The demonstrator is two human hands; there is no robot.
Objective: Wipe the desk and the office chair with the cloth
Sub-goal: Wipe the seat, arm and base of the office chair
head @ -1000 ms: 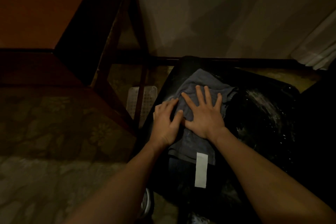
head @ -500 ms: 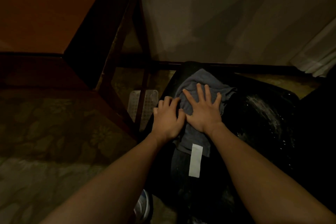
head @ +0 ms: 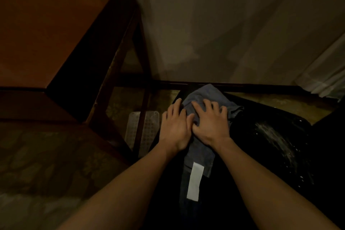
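A grey-blue cloth (head: 201, 153) with a white label lies on the black office chair (head: 280, 151), reaching its far edge. Both my hands press flat on the cloth side by side, thumbs touching. My left hand (head: 174, 127) rests on the cloth's left part at the chair's left edge. My right hand (head: 211, 125) covers the cloth's middle with its fingers spread and slightly curled. The brown wooden desk (head: 46, 24) stands at the upper left, apart from my hands. A pale smear shows on the chair seat to the right.
The desk's dark legs (head: 143, 73) stand just left of the chair, with a pale perforated mat (head: 134, 129) on the patterned carpet (head: 37, 164) behind them. A plain wall (head: 233, 24) with a dark baseboard rises behind the chair. A white curtain (head: 324, 78) hangs at right.
Both hands have slid the cloth away from me toward the chair's far edge. The right hand's fingers have curled slightly.
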